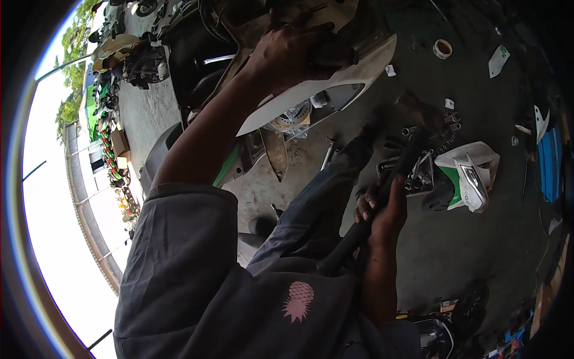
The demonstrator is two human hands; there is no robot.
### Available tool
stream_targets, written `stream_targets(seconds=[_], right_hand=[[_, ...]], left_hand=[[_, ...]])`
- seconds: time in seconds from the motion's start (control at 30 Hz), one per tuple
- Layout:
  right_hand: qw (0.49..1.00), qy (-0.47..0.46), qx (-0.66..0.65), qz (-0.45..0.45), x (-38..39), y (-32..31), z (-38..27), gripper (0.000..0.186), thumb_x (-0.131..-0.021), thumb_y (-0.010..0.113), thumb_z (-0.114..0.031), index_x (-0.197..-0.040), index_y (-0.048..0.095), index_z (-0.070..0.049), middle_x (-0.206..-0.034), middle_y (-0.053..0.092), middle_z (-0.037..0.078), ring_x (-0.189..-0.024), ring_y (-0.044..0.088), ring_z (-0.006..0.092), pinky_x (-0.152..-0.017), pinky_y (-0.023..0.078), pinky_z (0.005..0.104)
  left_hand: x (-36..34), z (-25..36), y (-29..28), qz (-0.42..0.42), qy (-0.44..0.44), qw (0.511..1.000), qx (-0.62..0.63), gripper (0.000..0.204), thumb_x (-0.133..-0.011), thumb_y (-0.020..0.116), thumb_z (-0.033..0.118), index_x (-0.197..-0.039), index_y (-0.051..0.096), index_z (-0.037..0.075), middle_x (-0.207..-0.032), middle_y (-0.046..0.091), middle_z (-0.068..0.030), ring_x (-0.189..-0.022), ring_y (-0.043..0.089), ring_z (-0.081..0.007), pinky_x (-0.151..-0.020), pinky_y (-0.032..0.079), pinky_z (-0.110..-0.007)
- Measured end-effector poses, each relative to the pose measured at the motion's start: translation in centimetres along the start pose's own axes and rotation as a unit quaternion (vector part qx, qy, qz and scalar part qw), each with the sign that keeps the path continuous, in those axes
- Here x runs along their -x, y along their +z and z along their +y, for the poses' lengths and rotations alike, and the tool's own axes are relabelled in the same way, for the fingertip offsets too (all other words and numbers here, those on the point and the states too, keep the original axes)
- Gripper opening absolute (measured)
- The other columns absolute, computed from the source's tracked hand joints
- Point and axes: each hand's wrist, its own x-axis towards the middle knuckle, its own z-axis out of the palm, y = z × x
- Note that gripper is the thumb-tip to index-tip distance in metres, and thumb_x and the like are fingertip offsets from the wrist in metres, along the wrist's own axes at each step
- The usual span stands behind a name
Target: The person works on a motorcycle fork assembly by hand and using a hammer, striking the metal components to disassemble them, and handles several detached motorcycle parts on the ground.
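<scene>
My left hand [281, 54] is closed at the upper edge of a two-wheeler's body with a white panel [317, 84]; exactly what its fingers grip, a dark part, is unclear. Below that panel a perforated metal disc [288, 119] shows. My right hand [382, 209] grips the long black handle of a hammer-like tool [421, 113], whose brown head points up and away while the handle's lower end reaches toward my body. Beside the tool lie a tray of metal tools [418, 179] and several wrenches [454, 125].
My leg [317, 203] stretches across the floor. Near it lie a metal tool [327, 152], a white-and-green body panel [472, 173] and a roll of tape [442, 49]. A blue object [547, 167] is at the right edge; scooter parts [143, 66] line the upper left.
</scene>
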Motion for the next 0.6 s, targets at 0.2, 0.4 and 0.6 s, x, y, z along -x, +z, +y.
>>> stream_targets(seconds=[0.2,0.4,0.6], right_hand=[[0.999,0.033,-0.006,0.037,-0.1,-0.5,0.9,0.042,-0.091,0.044,-0.055,-0.09,0.047,-0.013,-0.057,0.04,-0.002,-0.039,0.038,0.0107,-0.038,0.035,0.0267],[0.998,0.027,0.004,0.065,-0.7,-1.0,0.7,0.041,-0.092,0.042,-0.055,-0.091,0.047,-0.014,-0.057,0.039,-0.002,-0.039,0.039,0.0108,-0.038,0.035,0.0269],[0.994,0.039,0.01,0.098,-1.0,-1.1,0.7,0.041,-0.093,0.039,-0.055,-0.092,0.048,-0.014,-0.057,0.039,-0.002,-0.039,0.039,0.0107,-0.038,0.035,0.0273]], left_hand=[[-0.9,-0.7,0.1,0.048,0.074,0.996,-0.013,0.063,-0.057,0.083,0.025,-0.115,0.06,0.015,-0.098,0.066,-0.0109,-0.089,0.065,-0.0289,-0.081,0.052,-0.039],[-1.2,-0.7,-0.4,0.111,0.126,0.974,-0.152,0.056,-0.058,0.081,0.036,-0.104,0.062,0.013,-0.093,0.063,-0.0074,-0.086,0.064,-0.0274,-0.076,0.053,-0.04],[-2.0,-1.2,-1.1,0.034,0.136,0.981,-0.133,0.053,-0.055,0.081,0.038,-0.097,0.063,0.011,-0.088,0.062,-0.0079,-0.081,0.064,-0.0286,-0.07,0.053,-0.04]])
